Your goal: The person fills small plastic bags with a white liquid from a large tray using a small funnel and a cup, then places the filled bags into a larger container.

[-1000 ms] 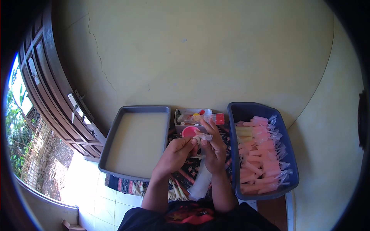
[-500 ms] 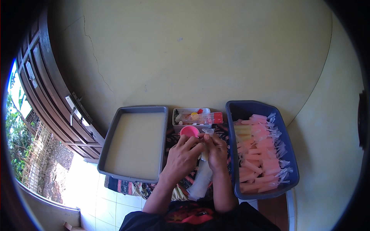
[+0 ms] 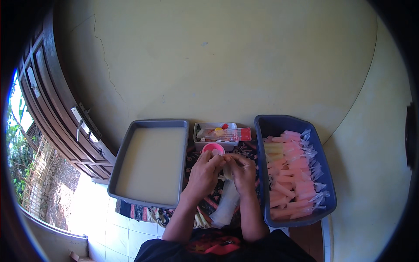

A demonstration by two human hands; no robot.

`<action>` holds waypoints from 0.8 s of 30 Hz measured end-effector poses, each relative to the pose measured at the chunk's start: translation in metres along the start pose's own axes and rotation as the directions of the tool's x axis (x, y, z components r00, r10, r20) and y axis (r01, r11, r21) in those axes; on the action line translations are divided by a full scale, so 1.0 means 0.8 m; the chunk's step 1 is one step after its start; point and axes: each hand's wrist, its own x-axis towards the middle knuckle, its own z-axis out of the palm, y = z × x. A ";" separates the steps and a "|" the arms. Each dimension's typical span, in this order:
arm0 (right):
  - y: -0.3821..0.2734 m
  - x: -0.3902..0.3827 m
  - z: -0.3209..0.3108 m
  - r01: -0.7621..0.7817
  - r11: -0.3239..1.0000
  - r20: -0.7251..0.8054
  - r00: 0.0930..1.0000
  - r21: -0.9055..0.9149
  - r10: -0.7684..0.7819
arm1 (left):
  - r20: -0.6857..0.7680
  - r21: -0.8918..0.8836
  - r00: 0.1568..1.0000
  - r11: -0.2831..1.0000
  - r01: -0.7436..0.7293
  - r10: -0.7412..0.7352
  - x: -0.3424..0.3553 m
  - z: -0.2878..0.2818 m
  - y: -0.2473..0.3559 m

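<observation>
The once-spread right hand (image 3: 243, 172) has curled in since the first head view to meet the left hand (image 3: 202, 173); both seem pinched on the top of a slim, translucent plastic bag (image 3: 228, 171) between them, near a round pink plastic cup (image 3: 213, 147). Handling appears centred on the bag's neck.

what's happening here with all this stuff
A person's left grip and right grip come together at a pale bag, which they mostly hide, so what each pinches is unclear. Just beyond is a pink cup; flat clear bags lie nearer the person. On the left is a tray of cloudy liquid; on the right, a tub holds many filled packets, mostly pink.
</observation>
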 end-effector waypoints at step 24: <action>-0.011 0.006 0.023 0.451 0.763 0.048 0.872 -0.463 -0.486 | -0.366 -0.051 0.926 0.996 0.075 -0.088 -0.022 0.045 -0.014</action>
